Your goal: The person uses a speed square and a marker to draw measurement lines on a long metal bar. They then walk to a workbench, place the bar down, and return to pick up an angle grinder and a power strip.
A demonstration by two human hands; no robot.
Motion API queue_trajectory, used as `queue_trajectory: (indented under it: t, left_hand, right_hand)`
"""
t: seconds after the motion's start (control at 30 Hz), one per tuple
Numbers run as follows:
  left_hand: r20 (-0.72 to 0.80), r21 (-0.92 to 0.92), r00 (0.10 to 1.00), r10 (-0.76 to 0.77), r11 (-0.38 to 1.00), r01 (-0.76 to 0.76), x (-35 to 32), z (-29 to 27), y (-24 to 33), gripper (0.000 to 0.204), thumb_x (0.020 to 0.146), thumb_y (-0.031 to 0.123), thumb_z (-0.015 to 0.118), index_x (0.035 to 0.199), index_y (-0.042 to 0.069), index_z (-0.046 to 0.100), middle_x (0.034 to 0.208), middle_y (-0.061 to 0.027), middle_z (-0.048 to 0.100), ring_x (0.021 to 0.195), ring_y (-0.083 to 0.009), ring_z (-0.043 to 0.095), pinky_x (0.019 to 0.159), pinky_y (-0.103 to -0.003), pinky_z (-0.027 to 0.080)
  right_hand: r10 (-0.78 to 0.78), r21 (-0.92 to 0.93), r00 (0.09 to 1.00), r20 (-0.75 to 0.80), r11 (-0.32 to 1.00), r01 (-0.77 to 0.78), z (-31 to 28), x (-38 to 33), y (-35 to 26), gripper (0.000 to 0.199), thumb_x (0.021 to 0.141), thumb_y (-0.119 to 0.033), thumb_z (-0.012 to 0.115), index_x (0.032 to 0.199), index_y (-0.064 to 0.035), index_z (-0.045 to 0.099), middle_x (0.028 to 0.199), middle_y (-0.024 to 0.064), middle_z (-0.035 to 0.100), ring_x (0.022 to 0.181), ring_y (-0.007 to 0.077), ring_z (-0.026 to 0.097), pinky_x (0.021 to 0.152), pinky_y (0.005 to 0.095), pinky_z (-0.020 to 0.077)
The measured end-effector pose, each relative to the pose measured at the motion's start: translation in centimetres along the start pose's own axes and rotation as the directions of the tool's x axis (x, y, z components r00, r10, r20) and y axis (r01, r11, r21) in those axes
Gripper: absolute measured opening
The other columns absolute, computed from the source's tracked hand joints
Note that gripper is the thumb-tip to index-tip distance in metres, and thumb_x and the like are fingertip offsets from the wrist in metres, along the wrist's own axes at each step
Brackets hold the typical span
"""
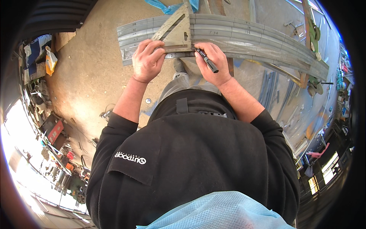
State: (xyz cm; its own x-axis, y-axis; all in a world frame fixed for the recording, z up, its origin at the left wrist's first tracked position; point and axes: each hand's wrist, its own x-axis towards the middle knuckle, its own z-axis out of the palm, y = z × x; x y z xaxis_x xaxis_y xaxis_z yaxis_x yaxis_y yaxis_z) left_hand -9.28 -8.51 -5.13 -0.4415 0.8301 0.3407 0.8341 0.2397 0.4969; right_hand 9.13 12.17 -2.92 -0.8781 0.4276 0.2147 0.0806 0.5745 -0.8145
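Observation:
Several long grey metal bars [225, 33] lie side by side in front of me, with handwritten marks along them. A pale metal triangular set square [180, 36] rests across the bars, its straight base along the near side. My left hand [148, 61] is closed over the near left corner of the square, fingers bent onto its base and the nearest bars. In my right hand [215, 64] is a black marker pen [207, 62], its tip end near the square's right corner. The exact tip is hidden by my fingers.
Below the bars stands a wooden support [305, 78] at the right. More thin metal bars [269, 87] lie on the floor there. Blue plastic sheeting [162, 6] sits beyond the bars. Tools and clutter [61, 164] line the left side, near a yellow-white bag [50, 61].

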Motion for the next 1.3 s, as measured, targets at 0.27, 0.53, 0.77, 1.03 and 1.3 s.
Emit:
queue_trajectory:
  t: [0.27, 0.53, 0.77, 1.03, 1.3]
  left_hand:
    - [-0.029, 0.017, 0.999, 0.02, 1.0, -0.019, 0.2, 0.1, 0.0, 0.012, 0.082, 0.009, 0.083, 0.088, 0.013, 0.073, 0.116, 0.0011, 0.077, 0.114, -0.0286, 0.069, 0.089, -0.042, 0.061]
    - [-0.04, 0.01, 0.999, 0.017, 1.0, -0.017, 0.0, 0.3, -0.1, 0.012, 0.082, 0.009, 0.083, 0.089, 0.013, 0.074, 0.116, 0.0011, 0.077, 0.114, -0.0285, 0.069, 0.09, -0.042, 0.061]
    - [-0.034, -0.001, 0.999, 0.021, 1.0, -0.021, 0.0, 0.3, -0.2, 0.014, 0.081, 0.01, 0.084, 0.09, 0.013, 0.074, 0.117, 0.0013, 0.077, 0.114, -0.0286, 0.069, 0.09, -0.043, 0.061]
    - [-0.029, -0.03, 1.0, 0.011, 0.999, -0.012, -0.2, 0.4, -0.3, 0.015, 0.082, 0.006, 0.084, 0.09, 0.012, 0.072, 0.118, -0.0004, 0.077, 0.115, -0.0308, 0.069, 0.095, -0.043, 0.059]
    - [-0.028, -0.041, 1.0, 0.012, 0.999, -0.013, -0.2, 0.4, -0.3, 0.017, 0.084, 0.005, 0.083, 0.093, 0.01, 0.071, 0.118, -0.0014, 0.076, 0.116, -0.0318, 0.068, 0.096, -0.045, 0.059]
  right_hand:
    - [-0.092, -0.058, 0.995, 0.025, 0.994, 0.093, 0.2, 0.1, 0.3, 0.024, 0.095, -0.002, 0.075, 0.118, -0.0041, 0.07, 0.107, 0.0152, 0.074, 0.1, 0.04, 0.071, 0.087, 0.0465, 0.0572]
    - [-0.102, -0.123, 0.994, 0.041, 0.987, 0.106, 0.4, -0.1, 0.2, 0.025, 0.095, -0.003, 0.075, 0.12, -0.0047, 0.07, 0.111, 0.014, 0.075, 0.104, 0.0391, 0.071, 0.088, 0.0459, 0.0575]
    - [-0.054, -0.087, 0.997, 0.05, 0.994, 0.058, 0.4, -0.1, 0.2, 0.022, 0.095, -0.004, 0.075, 0.117, -0.0056, 0.07, 0.111, 0.0137, 0.075, 0.104, 0.039, 0.071, 0.088, 0.0457, 0.0574]
    - [0.076, -0.042, 0.996, -0.036, 0.996, -0.077, -0.4, -0.7, -0.7, 0.016, 0.097, -0.004, 0.076, 0.112, -0.0032, 0.072, 0.102, 0.0151, 0.076, 0.094, 0.0394, 0.072, 0.082, 0.0452, 0.0576]
    - [0.22, -0.024, 0.974, -0.044, 0.975, -0.221, -4.1, -4.8, -1.0, 0.015, 0.101, -0.004, 0.073, 0.116, -0.0006, 0.073, 0.104, 0.0167, 0.078, 0.091, 0.0323, 0.076, 0.084, 0.0389, 0.0589]
